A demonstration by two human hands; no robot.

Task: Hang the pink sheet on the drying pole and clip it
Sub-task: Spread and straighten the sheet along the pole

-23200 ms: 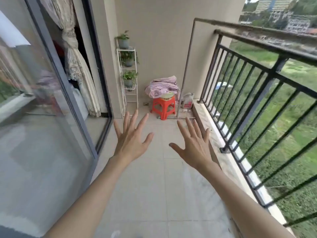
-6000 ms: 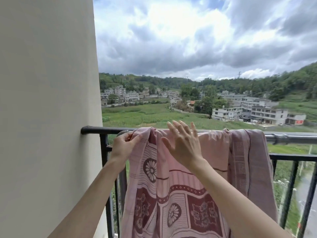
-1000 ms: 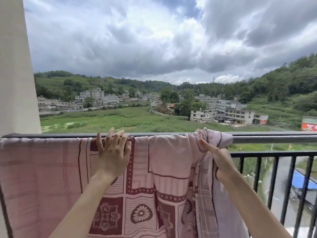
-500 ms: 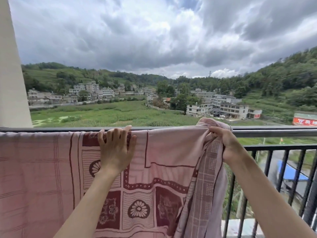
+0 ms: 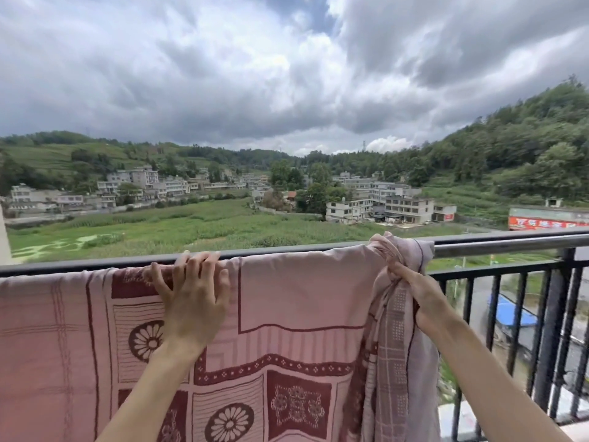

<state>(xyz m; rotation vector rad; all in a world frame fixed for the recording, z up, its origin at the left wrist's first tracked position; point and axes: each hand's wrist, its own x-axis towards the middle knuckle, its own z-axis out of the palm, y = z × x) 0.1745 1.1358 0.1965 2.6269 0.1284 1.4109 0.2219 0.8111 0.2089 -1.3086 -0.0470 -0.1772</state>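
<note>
Both hands work the pink sheet draped over the drying pole. My left hand presses it flat, fingers spread; my right hand grips the bunched section, now drawn further rightward. Spreading continues; no clips are fitted yet.
</note>
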